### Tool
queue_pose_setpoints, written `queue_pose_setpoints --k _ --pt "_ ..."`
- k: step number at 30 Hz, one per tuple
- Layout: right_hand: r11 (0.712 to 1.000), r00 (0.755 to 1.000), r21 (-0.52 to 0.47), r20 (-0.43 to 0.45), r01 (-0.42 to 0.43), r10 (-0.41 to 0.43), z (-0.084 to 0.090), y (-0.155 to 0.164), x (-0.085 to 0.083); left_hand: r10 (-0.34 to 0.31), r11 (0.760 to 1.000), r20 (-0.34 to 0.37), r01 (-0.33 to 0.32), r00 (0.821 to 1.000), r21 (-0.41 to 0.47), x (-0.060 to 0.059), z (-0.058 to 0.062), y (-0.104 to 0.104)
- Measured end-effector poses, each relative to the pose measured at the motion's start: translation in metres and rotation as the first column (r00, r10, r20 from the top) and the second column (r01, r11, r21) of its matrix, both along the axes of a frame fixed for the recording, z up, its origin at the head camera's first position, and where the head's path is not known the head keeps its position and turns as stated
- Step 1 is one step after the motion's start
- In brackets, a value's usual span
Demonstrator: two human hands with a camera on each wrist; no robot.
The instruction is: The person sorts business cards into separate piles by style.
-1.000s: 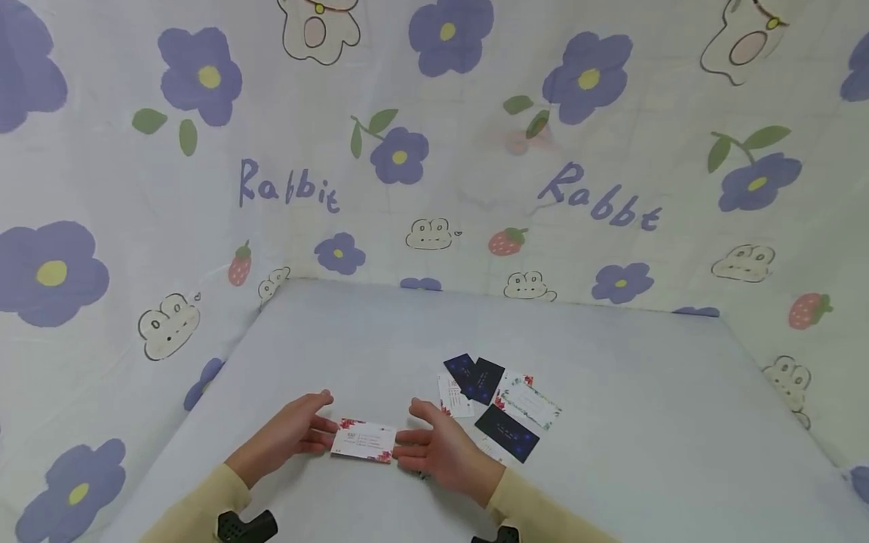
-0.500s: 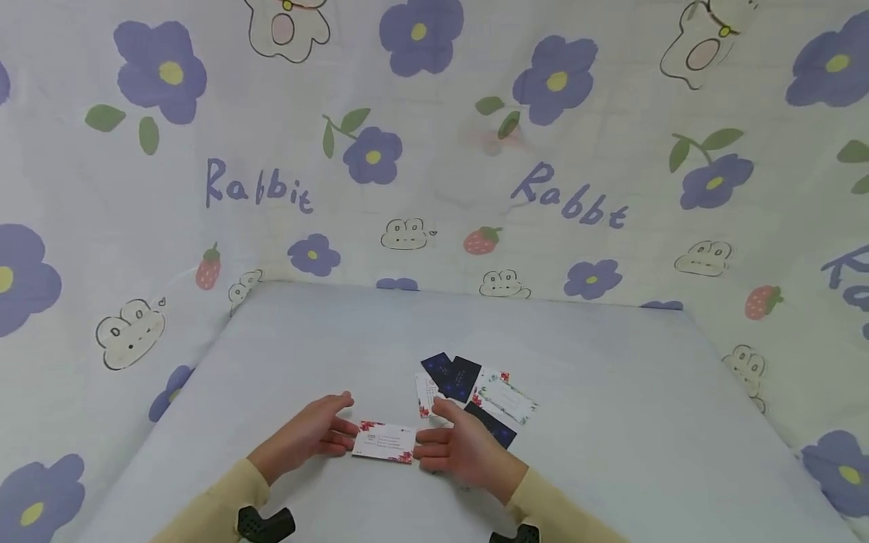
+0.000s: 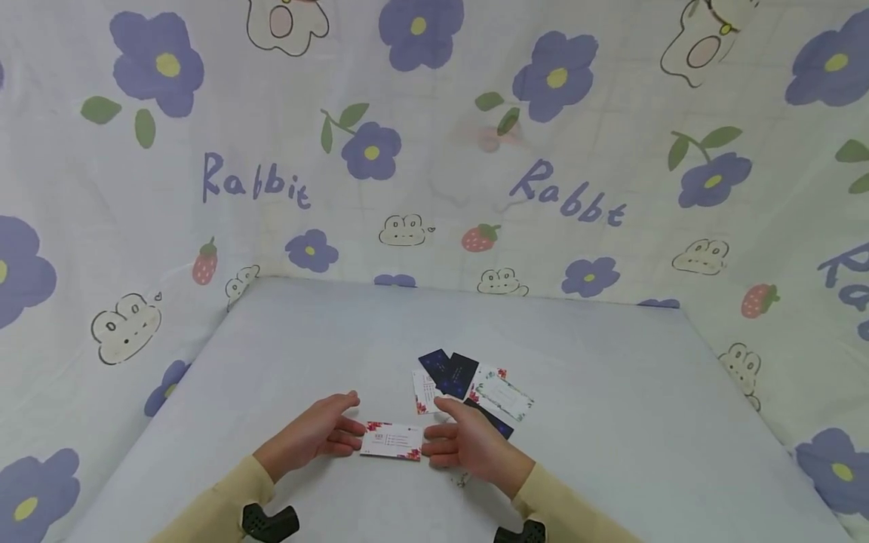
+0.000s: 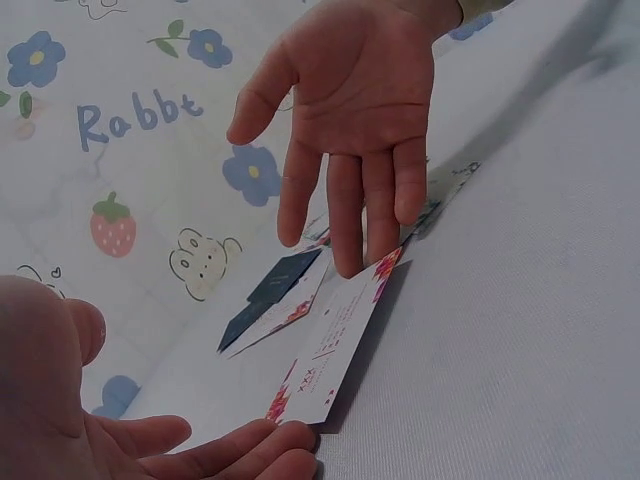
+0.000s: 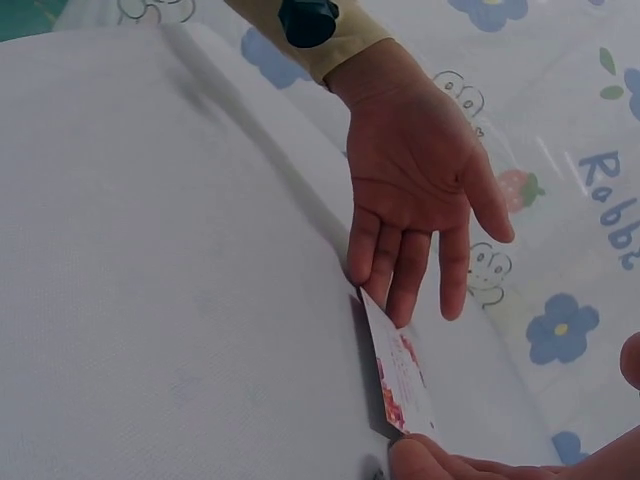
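A white card (image 3: 391, 440) with red floral corners is held low centre of the frame, just above the table (image 3: 611, 422), squeezed end to end between straight fingertips of the left hand (image 3: 315, 436) and right hand (image 3: 471, 446). Both hands are spread, nothing pinched. Since a second ago the card is shifted slightly right, nearer the card pile (image 3: 468, 386) at centre; squaring-up is judged ongoing.

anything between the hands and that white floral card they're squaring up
Nothing visible. The left hand and right hand each have straight fingertips touching an end of the card. The other cards lie behind it, out of the way.
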State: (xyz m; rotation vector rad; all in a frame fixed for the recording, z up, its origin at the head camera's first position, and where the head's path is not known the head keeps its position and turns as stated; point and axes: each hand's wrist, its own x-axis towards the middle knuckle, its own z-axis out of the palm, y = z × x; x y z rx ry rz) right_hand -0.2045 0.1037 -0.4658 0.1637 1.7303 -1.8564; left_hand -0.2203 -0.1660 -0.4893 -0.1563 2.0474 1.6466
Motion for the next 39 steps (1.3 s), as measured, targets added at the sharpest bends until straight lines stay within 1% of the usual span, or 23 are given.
queue_pose_setpoints --k 4,9,16,22,27,30,35,39 --pt "1.0 1.0 0.003 -0.018 -0.02 0.02 0.001 0.001 0.0 0.003 1.0 -0.004 -0.003 1.0 -0.001 0.0 0.001 0.002" --pt "0.999 0.998 0.009 -0.04 -0.041 0.041 0.0 0.003 -0.001 -0.004 1.0 -0.025 0.004 1.0 -0.009 0.001 0.002 0.003" --pt "0.999 0.998 0.02 -0.052 -0.041 0.042 0.0 0.004 -0.001 -0.017 1.0 -0.041 0.016 0.999 -0.022 0.002 0.005 0.003" --pt "0.999 0.998 0.013 -0.05 -0.043 0.044 -0.002 0.008 0.0 -0.01 0.999 -0.061 0.007 0.998 -0.054 0.001 0.005 0.001" --pt "1.0 0.998 0.011 -0.06 -0.013 0.014 0.001 0.017 0.001 -0.005 0.993 -0.129 -0.01 0.992 -0.116 -0.001 0.004 -0.001" --pt "1.0 0.996 0.028 -0.084 0.01 -0.008 0.004 0.026 0.001 0.015 0.989 -0.167 -0.039 0.986 -0.141 -0.004 0.001 -0.002" --pt "0.993 0.99 0.071 -0.116 0.093 -0.084 0.005 0.05 -0.004 0.064 0.983 -0.193 -0.095 0.979 -0.158 -0.007 -0.002 -0.001" --pt "0.986 0.984 0.084 -0.119 0.142 -0.132 0.005 0.077 -0.007 0.077 0.978 -0.216 -0.116 0.973 -0.175 -0.008 -0.001 0.001"
